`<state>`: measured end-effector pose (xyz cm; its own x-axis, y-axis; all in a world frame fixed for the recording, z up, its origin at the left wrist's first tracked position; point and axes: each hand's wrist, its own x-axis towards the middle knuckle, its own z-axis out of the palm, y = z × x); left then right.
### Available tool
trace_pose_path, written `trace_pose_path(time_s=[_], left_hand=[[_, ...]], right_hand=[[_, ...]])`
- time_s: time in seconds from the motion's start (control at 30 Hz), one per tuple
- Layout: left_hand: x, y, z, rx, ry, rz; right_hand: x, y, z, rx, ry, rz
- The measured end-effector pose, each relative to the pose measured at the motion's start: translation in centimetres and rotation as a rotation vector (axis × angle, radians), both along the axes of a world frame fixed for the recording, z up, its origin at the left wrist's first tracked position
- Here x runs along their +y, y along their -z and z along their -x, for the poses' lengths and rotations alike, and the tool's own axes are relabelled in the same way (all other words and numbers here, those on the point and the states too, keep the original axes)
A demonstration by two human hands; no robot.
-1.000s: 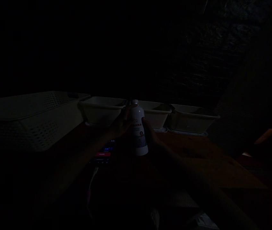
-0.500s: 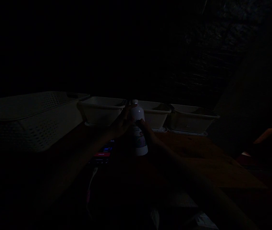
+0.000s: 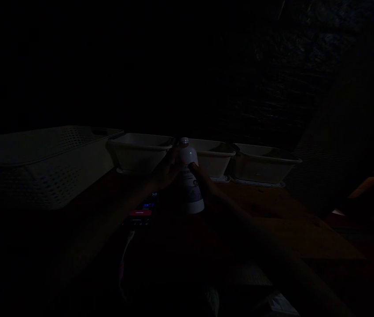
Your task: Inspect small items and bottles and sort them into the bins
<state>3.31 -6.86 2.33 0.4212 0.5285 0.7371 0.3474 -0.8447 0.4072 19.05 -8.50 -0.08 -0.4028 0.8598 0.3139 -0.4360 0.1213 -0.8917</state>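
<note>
In the dark head view, a white bottle (image 3: pixel 190 193) with a printed label and a white cap stands at the middle of the wooden table (image 3: pixel 273 220). My left hand (image 3: pixel 169 169) is wrapped about its upper left side, the fingers close to the neck. From the right, my right hand (image 3: pixel 203 178) grips the bottle's body, with the thumb across the front near the top of the label. Deep shadow hides most of the fingers behind the bottle. Left of the bottle lies a phone (image 3: pixel 141 212) with its screen lit.
A white perforated basket (image 3: pixel 45 176) stands at the left. Along the back are three white tubs (image 3: pixel 141 154), (image 3: pixel 218 160), (image 3: pixel 262 165). A cable (image 3: pixel 126 251) runs from the phone toward me. Part of another person's arm (image 3: pixel 363 187) shows at the far right.
The bottle has turned slightly, its label shifting to the right, and it leans a little differently. Both hands stay on it in nearly the same place.
</note>
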Motion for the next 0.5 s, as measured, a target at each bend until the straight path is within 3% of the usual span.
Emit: trace_pose_path(time_s=[0.27,0.5], left_hand=[[-0.20,-0.24,-0.09,0.010,-0.042,0.009],[0.26,-0.16,-0.23,-0.039,-0.007,0.011]], right_hand=[[0.02,-0.14,-0.12,-0.020,-0.010,0.067],[-0.60,0.24,0.00,-0.046,0.053,0.008]])
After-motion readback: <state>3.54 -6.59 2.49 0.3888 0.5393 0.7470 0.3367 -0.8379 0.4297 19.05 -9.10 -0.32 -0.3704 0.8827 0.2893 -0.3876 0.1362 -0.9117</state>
